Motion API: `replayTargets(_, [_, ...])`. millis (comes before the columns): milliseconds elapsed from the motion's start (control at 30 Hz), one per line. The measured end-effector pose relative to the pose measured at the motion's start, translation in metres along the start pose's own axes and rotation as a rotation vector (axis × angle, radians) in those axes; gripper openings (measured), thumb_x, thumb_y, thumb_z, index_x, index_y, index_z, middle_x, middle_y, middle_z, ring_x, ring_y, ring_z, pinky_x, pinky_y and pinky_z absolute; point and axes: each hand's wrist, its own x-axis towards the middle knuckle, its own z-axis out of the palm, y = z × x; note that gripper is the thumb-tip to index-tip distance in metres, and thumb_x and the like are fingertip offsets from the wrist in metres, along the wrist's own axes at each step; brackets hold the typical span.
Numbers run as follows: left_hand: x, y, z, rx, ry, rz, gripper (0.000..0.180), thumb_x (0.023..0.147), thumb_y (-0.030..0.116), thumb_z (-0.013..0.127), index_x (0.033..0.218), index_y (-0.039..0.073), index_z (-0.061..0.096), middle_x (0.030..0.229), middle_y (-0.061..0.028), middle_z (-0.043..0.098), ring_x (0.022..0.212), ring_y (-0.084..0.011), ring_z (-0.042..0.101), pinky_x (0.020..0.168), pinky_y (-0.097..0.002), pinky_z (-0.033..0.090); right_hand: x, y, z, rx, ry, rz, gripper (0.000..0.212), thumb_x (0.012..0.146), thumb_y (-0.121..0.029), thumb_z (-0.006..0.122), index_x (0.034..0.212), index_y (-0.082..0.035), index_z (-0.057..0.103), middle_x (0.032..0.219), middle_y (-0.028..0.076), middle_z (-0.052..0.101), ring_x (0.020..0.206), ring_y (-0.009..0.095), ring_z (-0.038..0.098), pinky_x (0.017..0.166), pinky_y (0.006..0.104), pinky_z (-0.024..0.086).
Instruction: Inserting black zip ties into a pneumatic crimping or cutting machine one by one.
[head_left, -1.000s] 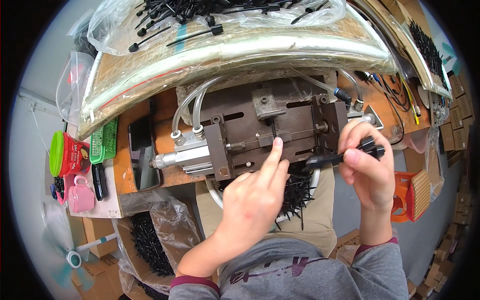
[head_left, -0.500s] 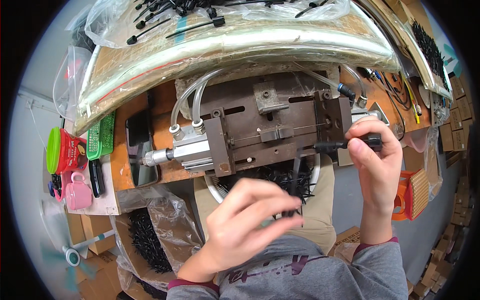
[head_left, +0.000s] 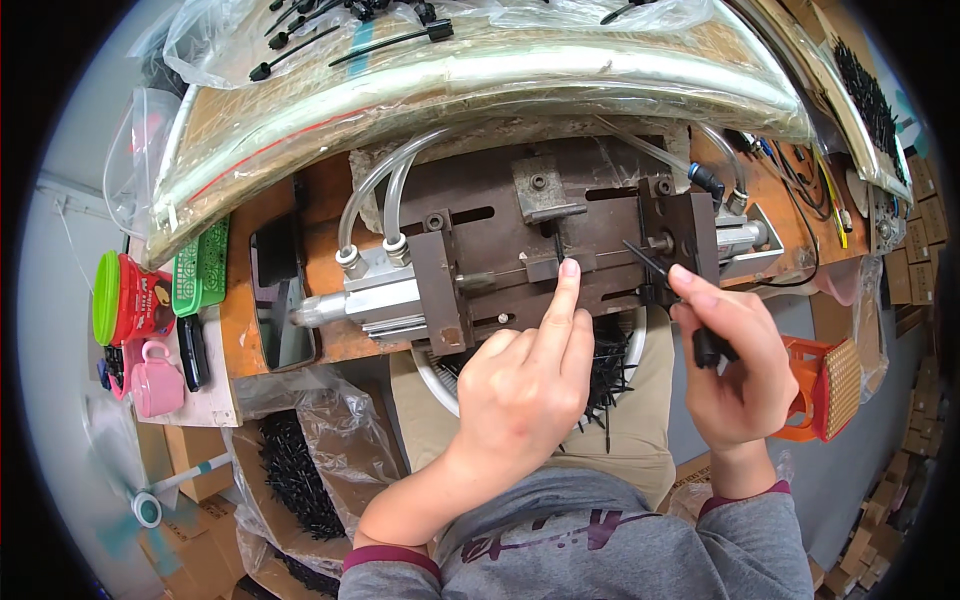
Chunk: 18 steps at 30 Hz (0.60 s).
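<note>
My left hand [head_left: 525, 385] has its index finger stretched out, the fingertip at the small slotted block in the middle of the brown metal fixture [head_left: 490, 240]. A thin black piece [head_left: 559, 246] stands in that block, just beyond the fingertip. The thumb is hidden. To the right, my right hand [head_left: 740, 365] is closed around a bunch of black strap-like parts [head_left: 706, 347] with thick heads. One slim end from the bunch points up and left, in front of the fixture's right upright plate [head_left: 692, 240]. How many parts the right hand holds cannot be made out.
Air cylinders [head_left: 385, 300] with clear hoses flank the fixture. Behind it stands a plastic-covered tray [head_left: 470, 85] of black straps. A phone [head_left: 280, 290], green basket [head_left: 203, 270] and pink mug [head_left: 158, 383] lie left. More black parts fill a lined box [head_left: 298, 475] below left and a lap container.
My left hand has moved up and forward to the fixture's middle block, where a thin black piece now stands. My right hand has dropped slightly, still holding its black parts, now tilted.
</note>
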Motion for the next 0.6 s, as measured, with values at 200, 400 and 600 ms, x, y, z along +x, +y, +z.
replayTargets(200, [-0.001, 0.011, -0.015, -0.788, 0.231, -0.117, 0.036, 0.069, 0.000, 0.087, 0.100, -0.001, 0.070, 0.103, -0.0149, 0.074, 0.072, -0.0175, 0.070, 0.062, -0.0285, 0.055, 0.001, -0.011, 0.005, -0.128, -0.198, -0.149, 0.040, 0.076, -0.004, 0.069, 0.113, 0.012, 0.068, 0.107, 0.025, 0.072, 0.084, 0.028, 0.073, 0.071, 0.0321, 0.059])
replayTargets(400, [-0.005, 0.013, -0.024, -0.843, 0.176, -0.181, 0.042, 0.066, -0.003, 0.089, 0.103, -0.003, 0.069, 0.095, -0.0116, 0.071, 0.078, -0.0208, 0.069, 0.065, -0.0297, 0.058, 0.000, -0.015, 0.010, -0.126, -0.173, -0.046, 0.038, 0.080, -0.004, 0.069, 0.115, 0.009, 0.068, 0.109, 0.025, 0.073, 0.081, 0.025, 0.074, 0.065, 0.0291, 0.058])
replayTargets(600, [-0.012, 0.006, -0.005, -0.260, 0.101, -0.082, 0.031, 0.069, 0.005, 0.085, 0.097, 0.000, 0.072, 0.113, -0.0136, 0.072, 0.064, -0.0173, 0.066, 0.059, -0.0270, 0.054, -0.014, -0.009, 0.005, 0.062, 0.025, 0.243, 0.038, 0.077, 0.005, 0.080, 0.113, 0.007, 0.068, 0.096, 0.018, 0.075, 0.084, 0.026, 0.075, 0.071, 0.0322, 0.060])
